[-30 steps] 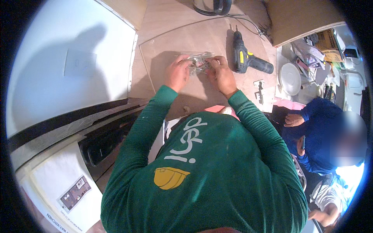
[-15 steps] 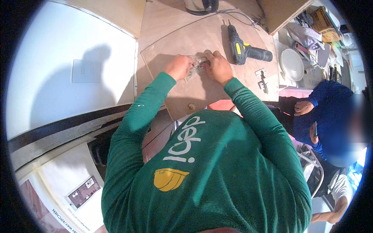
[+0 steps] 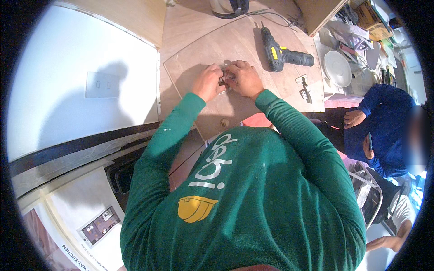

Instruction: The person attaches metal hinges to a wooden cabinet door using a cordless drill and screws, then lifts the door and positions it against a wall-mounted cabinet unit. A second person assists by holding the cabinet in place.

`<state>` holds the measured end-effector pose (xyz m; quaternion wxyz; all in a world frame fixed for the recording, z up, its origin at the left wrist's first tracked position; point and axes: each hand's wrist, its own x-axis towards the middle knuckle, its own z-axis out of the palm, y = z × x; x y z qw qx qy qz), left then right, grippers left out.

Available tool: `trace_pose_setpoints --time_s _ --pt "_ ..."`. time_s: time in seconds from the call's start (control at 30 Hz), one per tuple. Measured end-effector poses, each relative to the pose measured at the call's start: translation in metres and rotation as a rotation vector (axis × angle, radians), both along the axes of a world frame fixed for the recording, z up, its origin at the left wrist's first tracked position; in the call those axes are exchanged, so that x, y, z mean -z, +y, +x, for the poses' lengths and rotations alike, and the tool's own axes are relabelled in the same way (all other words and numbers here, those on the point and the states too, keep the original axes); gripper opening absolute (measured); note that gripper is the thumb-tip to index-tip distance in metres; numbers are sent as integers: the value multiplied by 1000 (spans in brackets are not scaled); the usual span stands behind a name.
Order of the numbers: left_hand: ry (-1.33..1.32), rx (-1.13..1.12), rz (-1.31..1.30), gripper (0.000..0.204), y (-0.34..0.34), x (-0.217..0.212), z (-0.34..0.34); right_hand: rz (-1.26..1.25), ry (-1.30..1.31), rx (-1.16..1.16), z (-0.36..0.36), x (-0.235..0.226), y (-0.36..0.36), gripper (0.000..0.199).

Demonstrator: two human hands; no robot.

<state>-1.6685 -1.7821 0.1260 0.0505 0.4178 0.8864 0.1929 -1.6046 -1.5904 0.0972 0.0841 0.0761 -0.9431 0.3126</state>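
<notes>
Over the wooden panel point(image 3: 181, 67), my left hand point(image 3: 208, 83) and my right hand point(image 3: 245, 79) meet with their fingers bent inward. Both are closed on a small clear plastic packet point(image 3: 228, 80) with a dark metal piece showing in it. My fingers cover most of it, so the metal piece's exact shape is hidden. To the right of my hands lies a black and yellow cordless drill point(image 3: 278, 55), its bit pointing away from me. Nearer the panel's right edge is a metal cabinet hinge point(image 3: 305, 90), apart from both hands.
A kettle-like container point(image 3: 226, 7) and a cable point(image 3: 275, 17) are at the far end. Wooden side panels point(image 3: 323, 16) stand left and right. A round white lid or plate point(image 3: 337, 68) lies among clutter at right. A person in blue point(image 3: 384, 122) sits nearby, holding a phone point(image 3: 370, 141).
Both hands have shifted slightly left and closer together, and the packet's clear film is now more covered by my fingers. The person at right has moved a little.
</notes>
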Motion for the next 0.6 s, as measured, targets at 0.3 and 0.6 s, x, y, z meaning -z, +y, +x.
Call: trace_pose_setpoints --time_s 0.3,0.6 --pt "-39 -403 67 41 -10 11 27 209 142 -73 2 1 -17 32" --pt "-298 -544 -23 28 -44 53 7 241 -34 -89 -2 -2 -16 32"
